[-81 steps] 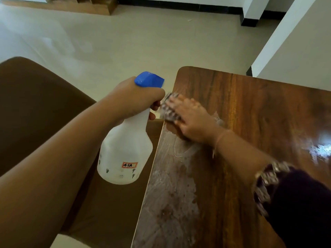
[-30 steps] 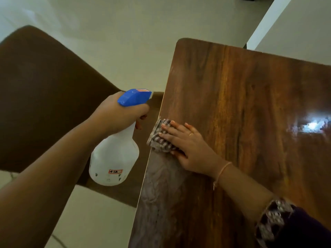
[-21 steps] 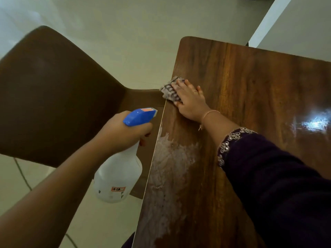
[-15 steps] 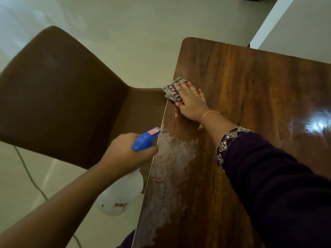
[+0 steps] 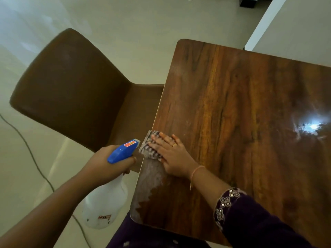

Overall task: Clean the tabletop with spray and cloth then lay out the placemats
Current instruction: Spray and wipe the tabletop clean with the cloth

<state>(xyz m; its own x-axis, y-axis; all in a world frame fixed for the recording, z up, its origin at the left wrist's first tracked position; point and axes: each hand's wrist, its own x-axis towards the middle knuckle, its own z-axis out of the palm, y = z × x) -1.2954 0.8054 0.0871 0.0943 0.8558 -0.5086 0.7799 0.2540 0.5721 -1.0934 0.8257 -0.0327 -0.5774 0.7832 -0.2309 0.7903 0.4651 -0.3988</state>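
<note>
- Hidden: the cloth sits mostly under the right fingers. Only its checked left part shows, poking just past the table's left edge.
- The left fingers are curled round the neck of the spray bottle and mostly hidden behind the blue trigger head. Cannot tell if the trigger is squeezed.
- The bottle label is too small to read. The left forearm and the dark embroidered sleeve are cut off at the frame bottom.
- right hand: fingers straight, slightly fanned, pressing flat on the cloth, with the palm on the tabletop. There is a ring on one finger.
- left hand: grips the bottle off the table, just left of the cloth. The nozzle tip is nearly touching the cloth.
- A whitish wet smear starts right at the wrist side of the right fingers and runs along the left edge to the near corner.
- Past the fingertips the wood is glossy and dark-grained, with a glare spot well off to the right.
- A brown chair stands left of both hands, its seat meeting the table edge beyond the cloth.
- A cable lies on the floor, further left.
</note>
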